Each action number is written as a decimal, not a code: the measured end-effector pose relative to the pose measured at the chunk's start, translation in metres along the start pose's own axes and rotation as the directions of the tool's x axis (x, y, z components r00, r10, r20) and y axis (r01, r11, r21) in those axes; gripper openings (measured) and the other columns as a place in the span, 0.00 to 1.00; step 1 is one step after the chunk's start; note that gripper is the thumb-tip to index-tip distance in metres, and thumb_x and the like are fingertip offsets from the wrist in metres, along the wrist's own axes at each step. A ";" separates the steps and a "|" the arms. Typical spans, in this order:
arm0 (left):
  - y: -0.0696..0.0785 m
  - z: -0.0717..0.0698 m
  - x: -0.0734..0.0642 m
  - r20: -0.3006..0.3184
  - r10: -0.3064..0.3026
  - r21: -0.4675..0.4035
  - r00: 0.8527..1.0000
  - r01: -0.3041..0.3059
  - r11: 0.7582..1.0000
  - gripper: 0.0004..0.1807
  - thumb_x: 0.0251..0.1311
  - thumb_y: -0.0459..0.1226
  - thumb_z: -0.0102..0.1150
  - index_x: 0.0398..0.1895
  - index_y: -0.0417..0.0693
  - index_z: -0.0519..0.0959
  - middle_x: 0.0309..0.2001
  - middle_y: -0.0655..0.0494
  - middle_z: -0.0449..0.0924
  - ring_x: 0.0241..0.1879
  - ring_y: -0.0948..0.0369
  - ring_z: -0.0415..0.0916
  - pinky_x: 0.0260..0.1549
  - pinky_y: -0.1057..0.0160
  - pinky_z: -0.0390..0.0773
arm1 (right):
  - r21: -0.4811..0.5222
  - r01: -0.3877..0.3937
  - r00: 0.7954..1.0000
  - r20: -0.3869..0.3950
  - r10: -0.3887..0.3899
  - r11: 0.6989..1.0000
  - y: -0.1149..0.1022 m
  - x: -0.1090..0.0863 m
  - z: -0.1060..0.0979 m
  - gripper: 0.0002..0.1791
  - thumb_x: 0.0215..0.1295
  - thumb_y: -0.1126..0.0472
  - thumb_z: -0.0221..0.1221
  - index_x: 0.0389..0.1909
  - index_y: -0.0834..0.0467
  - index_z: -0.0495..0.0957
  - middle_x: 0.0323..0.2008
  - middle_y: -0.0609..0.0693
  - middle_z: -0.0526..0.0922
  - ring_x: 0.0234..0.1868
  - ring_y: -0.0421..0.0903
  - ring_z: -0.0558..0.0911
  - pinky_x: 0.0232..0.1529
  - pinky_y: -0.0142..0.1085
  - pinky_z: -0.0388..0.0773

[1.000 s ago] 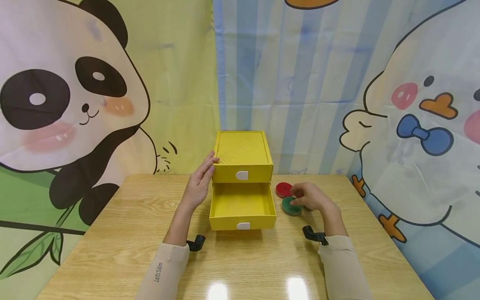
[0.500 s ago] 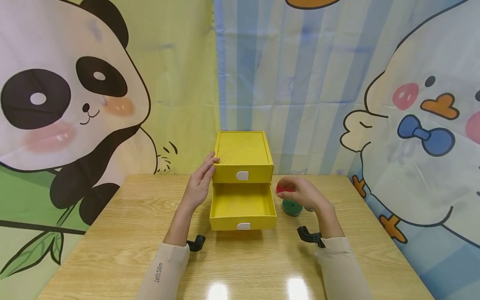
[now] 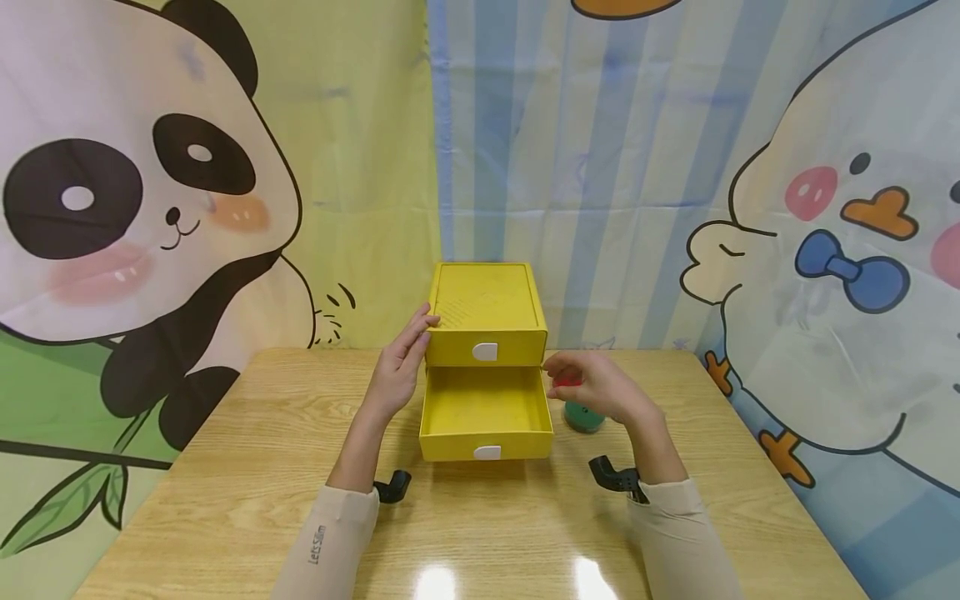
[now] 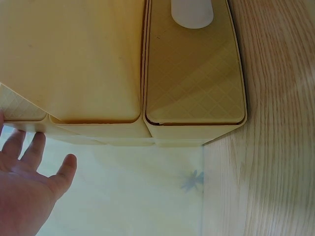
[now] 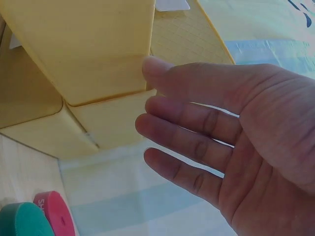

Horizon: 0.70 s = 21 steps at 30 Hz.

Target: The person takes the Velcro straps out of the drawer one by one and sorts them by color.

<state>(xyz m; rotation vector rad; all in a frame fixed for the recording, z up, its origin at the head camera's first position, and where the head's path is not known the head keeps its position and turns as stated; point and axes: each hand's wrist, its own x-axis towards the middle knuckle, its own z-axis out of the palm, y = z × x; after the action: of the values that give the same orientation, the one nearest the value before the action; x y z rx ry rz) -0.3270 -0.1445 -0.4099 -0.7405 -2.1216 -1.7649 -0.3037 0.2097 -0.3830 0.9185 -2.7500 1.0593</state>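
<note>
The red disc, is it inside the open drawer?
No, the red disc lies on the table, right of the open drawer, partly hidden by the right hand.

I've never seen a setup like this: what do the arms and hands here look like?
They are a person's: an ungloved left hand and an ungloved right hand. The left sleeve is beige with small dark lettering; the right sleeve is beige, with no lettering visible. An angled black piece juts out beside each cuff.

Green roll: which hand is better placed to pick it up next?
Right, I'd judge: the right hand is close to the green roll and holds no roll. The left hand is at the yellow drawer unit's opposite side.
</note>
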 end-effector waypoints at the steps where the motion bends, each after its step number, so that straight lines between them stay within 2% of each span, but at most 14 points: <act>1: -0.002 0.000 0.000 -0.001 0.002 0.002 1.000 -0.002 1.000 0.20 0.85 0.39 0.39 0.71 0.48 0.73 0.85 0.54 0.50 0.84 0.60 0.46 0.79 0.50 0.55 | -0.004 0.004 1.000 -0.005 -0.004 1.000 0.000 0.000 0.000 0.18 0.66 0.64 0.71 0.55 0.61 0.84 0.46 0.50 0.89 0.43 0.46 0.87 0.46 0.37 0.85; 7: -0.007 -0.001 0.000 0.001 0.019 0.001 1.000 -0.019 1.000 0.20 0.85 0.42 0.41 0.70 0.52 0.74 0.84 0.57 0.51 0.83 0.62 0.47 0.79 0.52 0.56 | -0.016 0.025 0.999 -0.039 -0.026 1.000 -0.005 -0.001 -0.001 0.16 0.66 0.64 0.71 0.54 0.58 0.85 0.46 0.49 0.89 0.44 0.44 0.86 0.48 0.41 0.86; 13: -0.008 -0.002 0.000 0.005 0.020 0.000 1.000 -0.020 1.000 0.20 0.85 0.43 0.40 0.70 0.52 0.74 0.84 0.60 0.51 0.83 0.60 0.47 0.79 0.55 0.57 | -0.018 0.088 0.995 -0.047 -0.089 0.996 -0.011 0.000 -0.001 0.17 0.65 0.65 0.71 0.54 0.62 0.84 0.47 0.51 0.89 0.45 0.46 0.87 0.49 0.46 0.87; 17: -0.008 -0.002 0.001 0.006 0.023 0.005 1.000 -0.023 1.000 0.20 0.85 0.44 0.40 0.71 0.53 0.74 0.84 0.60 0.51 0.83 0.61 0.47 0.78 0.59 0.58 | -0.016 0.109 0.993 -0.036 -0.110 0.994 -0.018 0.000 -0.001 0.17 0.65 0.65 0.71 0.54 0.61 0.85 0.48 0.56 0.89 0.45 0.48 0.88 0.49 0.46 0.87; 21: -0.008 -0.001 0.001 0.003 0.022 0.003 1.000 -0.022 1.000 0.20 0.85 0.43 0.40 0.71 0.53 0.74 0.84 0.60 0.51 0.83 0.62 0.47 0.78 0.55 0.58 | -0.044 0.128 0.991 -0.041 -0.130 0.991 -0.023 -0.001 0.000 0.17 0.64 0.64 0.72 0.53 0.60 0.85 0.47 0.54 0.89 0.45 0.50 0.88 0.49 0.42 0.87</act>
<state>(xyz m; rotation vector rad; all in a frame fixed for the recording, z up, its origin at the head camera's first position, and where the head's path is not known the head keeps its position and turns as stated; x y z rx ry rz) -0.3320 -0.1462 -0.4155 -0.7636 -2.1097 -1.7495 -0.2901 0.1969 -0.3692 1.0386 -2.6264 0.9853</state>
